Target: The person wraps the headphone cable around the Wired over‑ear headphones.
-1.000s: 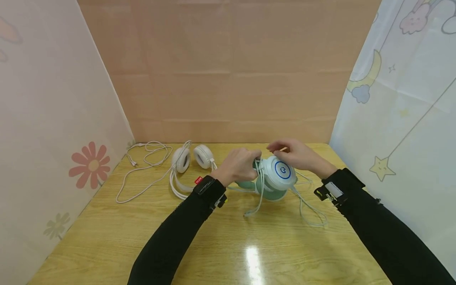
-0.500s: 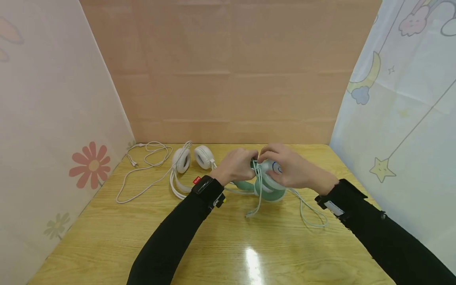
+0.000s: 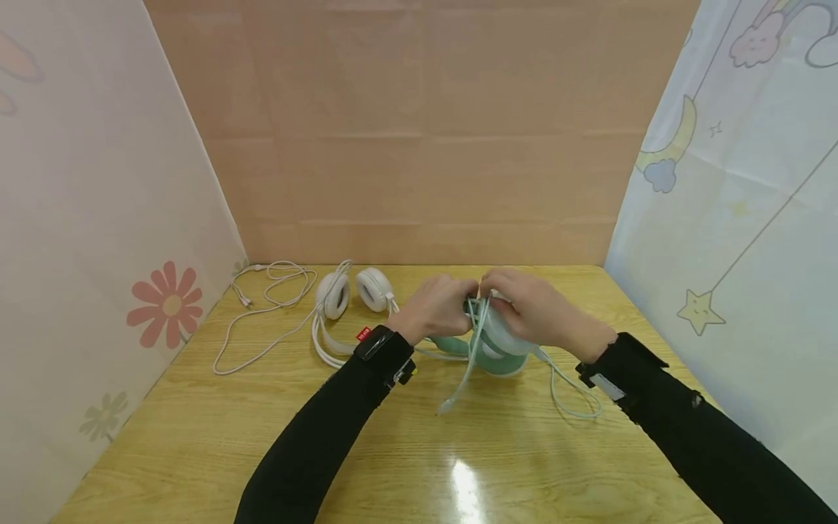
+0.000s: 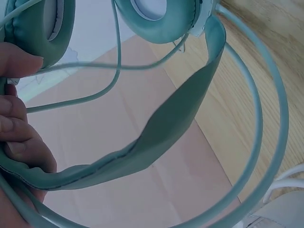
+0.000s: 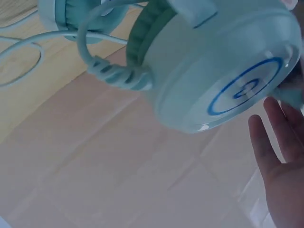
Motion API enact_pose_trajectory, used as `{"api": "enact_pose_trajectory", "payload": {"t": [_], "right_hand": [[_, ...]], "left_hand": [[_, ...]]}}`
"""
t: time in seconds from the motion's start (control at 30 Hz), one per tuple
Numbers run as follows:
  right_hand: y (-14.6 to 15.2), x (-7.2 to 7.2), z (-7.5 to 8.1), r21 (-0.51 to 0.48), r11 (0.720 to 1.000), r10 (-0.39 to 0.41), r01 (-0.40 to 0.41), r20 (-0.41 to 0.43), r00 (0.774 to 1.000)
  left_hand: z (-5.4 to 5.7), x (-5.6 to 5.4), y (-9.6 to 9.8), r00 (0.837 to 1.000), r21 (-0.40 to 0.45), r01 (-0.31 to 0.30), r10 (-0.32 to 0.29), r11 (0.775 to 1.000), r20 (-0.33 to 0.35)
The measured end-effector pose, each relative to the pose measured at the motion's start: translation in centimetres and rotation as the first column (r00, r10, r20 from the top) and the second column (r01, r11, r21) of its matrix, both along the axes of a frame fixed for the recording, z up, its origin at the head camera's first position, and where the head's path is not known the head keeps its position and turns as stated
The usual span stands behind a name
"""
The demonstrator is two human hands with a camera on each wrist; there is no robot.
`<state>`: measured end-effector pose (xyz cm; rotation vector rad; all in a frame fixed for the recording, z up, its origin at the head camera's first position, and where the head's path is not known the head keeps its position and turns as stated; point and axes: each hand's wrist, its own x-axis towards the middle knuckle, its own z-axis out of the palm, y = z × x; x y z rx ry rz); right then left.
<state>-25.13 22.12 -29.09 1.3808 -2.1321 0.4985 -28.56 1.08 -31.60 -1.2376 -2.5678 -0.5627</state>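
Mint-green headphones are held over the table between both hands. My left hand grips one end of the padded headband, just beside an ear cup, as the left wrist view shows. At that same ear cup, my right hand pinches the thin green cable, whose loose end hangs down toward the table. The right wrist view shows the cup's white outer face with a blue ring, fingers near its edge. My right fingertips are partly hidden there. The other ear cup hangs lower.
White headphones with a red tag lie at the back left of the wooden table. Their white cable loops out to the left. A green cable loop rests right of the hands. Fabric walls enclose three sides.
My right hand has come from the top of the ear cup down and left to the cable, beside my left hand. The cable's hanging end has swung slightly left. My left hand stays nearly still.
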Motion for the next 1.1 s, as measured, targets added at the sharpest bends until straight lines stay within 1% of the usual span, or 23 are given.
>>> {"api": "enact_pose_trajectory", "payload": {"t": [0.03,0.07,0.1,0.13,0.17,0.23,0.27,0.3,0.33,0.37,0.47,0.5,0.57,0.63,0.7,0.77,0.83,0.93,1.0,1.03,1.1], "right_hand": [[0.2,-0.2,0.1,-0.043,0.999,-0.025,0.026,0.039,0.999],[0.5,-0.4,0.2,-0.091,0.995,-0.036,0.045,0.100,0.994],[0.8,-0.6,0.3,-0.146,0.987,-0.034,0.060,0.176,0.984],[1.1,-0.9,0.4,-0.204,0.976,-0.024,0.077,0.253,0.967],[1.5,-1.1,0.4,-0.264,0.959,-0.008,0.102,0.336,0.942],[2.4,-1.6,0.5,-0.370,0.915,0.040,0.158,0.475,0.879],[2.8,-1.8,0.5,-0.412,0.891,0.067,0.191,0.536,0.842],[3.3,-2.0,0.4,-0.433,0.872,0.073,0.228,0.577,0.814],[3.8,-2.2,0.3,-0.439,0.859,0.063,0.266,0.605,0.794],[4.3,-2.5,0.2,-0.432,0.852,0.044,0.296,0.622,0.782],[5.6,-3.0,-0.5,-0.380,0.843,-0.049,0.380,0.649,0.759],[5.9,-3.2,-0.7,-0.365,0.837,-0.085,0.408,0.650,0.755],[6.5,-3.5,-1.3,-0.346,0.817,-0.148,0.461,0.647,0.748],[7.1,-3.8,-1.8,-0.328,0.797,-0.201,0.507,0.648,0.735],[7.8,-4.1,-2.2,-0.307,0.788,-0.247,0.534,0.636,0.731],[8.4,-4.4,-2.8,-0.276,0.791,-0.291,0.546,0.615,0.733],[9.1,-4.6,-3.5,-0.251,0.800,-0.321,0.546,0.588,0.742],[10.3,-4.8,-5.1,-0.178,0.815,-0.389,0.551,0.536,0.749],[11.0,-4.8,-6.2,-0.095,0.820,-0.448,0.565,0.507,0.736],[11.3,-4.8,-6.7,-0.035,0.818,-0.485,0.575,0.497,0.720],[11.9,-4.7,-7.8,0.073,0.809,-0.543,0.583,0.469,0.696]], "left_hand": [[0.1,0.0,0.0,1.000,-0.005,-0.001,0.001,1.000,0.002],[0.1,0.0,0.1,1.000,-0.011,-0.003,0.003,1.000,-0.002],[0.2,0.1,0.1,1.000,-0.017,-0.008,0.008,1.000,-0.001],[0.3,0.1,0.1,1.000,-0.020,-0.012,0.013,1.000,0.007],[0.3,0.1,0.1,1.000,-0.020,-0.017,0.017,1.000,0.013],[0.4,0.1,0.1,1.000,-0.015,-0.021,0.022,1.000,0.021],[0.4,0.1,0.1,0.999,-0.014,-0.022,0.022,1.000,0.023],[0.4,0.2,0.0,0.999,-0.009,-0.021,0.021,1.000,0.027],[0.3,0.2,0.0,0.999,-0.003,-0.019,0.019,1.000,0.029],[0.3,0.1,-0.1,1.000,0.001,-0.017,0.017,1.000,0.026],[0.3,0.2,-0.3,1.000,0.012,-0.016,0.016,1.000,0.021],[0.3,0.2,-0.3,1.000,0.016,-0.017,0.017,1.000,0.018],[0.2,0.1,-0.4,1.000,0.019,-0.022,0.022,1.000,0.009],[0.3,0.1,-0.4,1.000,0.022,-0.022,0.022,1.000,0.010],[0.3,0.1,-0.4,1.000,0.024,-0.024,0.023,0.999,0.018],[0.4,0.1,-0.5,0.999,0.026,-0.026,0.025,0.999,0.029],[0.5,0.1,-0.5,0.999,0.034,-0.031,0.030,0.999,0.034],[0.8,0.0,-0.7,0.998,0.049,-0.032,0.029,0.998,0.048],[1.0,0.0,-0.8,0.998,0.068,-0.024,0.020,0.997,0.059],[1.1,-0.1,-0.8,0.998,0.076,-0.023,0.018,0.997,0.063],[1.4,-0.2,-1.0,0.998,0.098,-0.014,0.008,0.995,0.061]]}}
